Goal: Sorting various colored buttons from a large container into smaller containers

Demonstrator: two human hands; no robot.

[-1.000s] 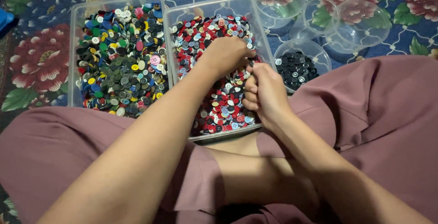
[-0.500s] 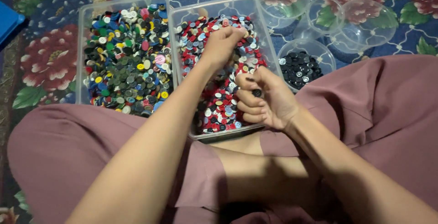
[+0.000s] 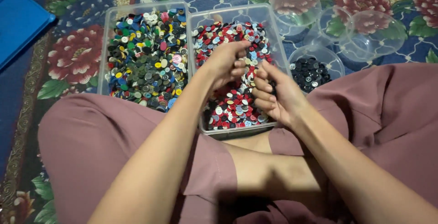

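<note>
1. Over the clear tub of red, white and blue buttons (image 3: 232, 105), both hands hover close together, almost touching.
2. Half a second ago the left hand (image 3: 226, 62) was down among the buttons; now it is lifted clear, fingers curled in a loose clench, seemingly around a small pick, though the contents are hidden.
3. The right hand (image 3: 276, 97) has turned palm-up into a cupped, half-closed grip; what it holds cannot be told for certain.
4. To the left stands a second tub of mixed dark and green buttons (image 3: 146, 59).
5. To the right, a round bowl of black buttons (image 3: 310, 71) sits among three empty clear bowls (image 3: 295, 5) on the flowered carpet (image 3: 73, 59).
6. The lift suggests sorting is mid-cycle.
</note>
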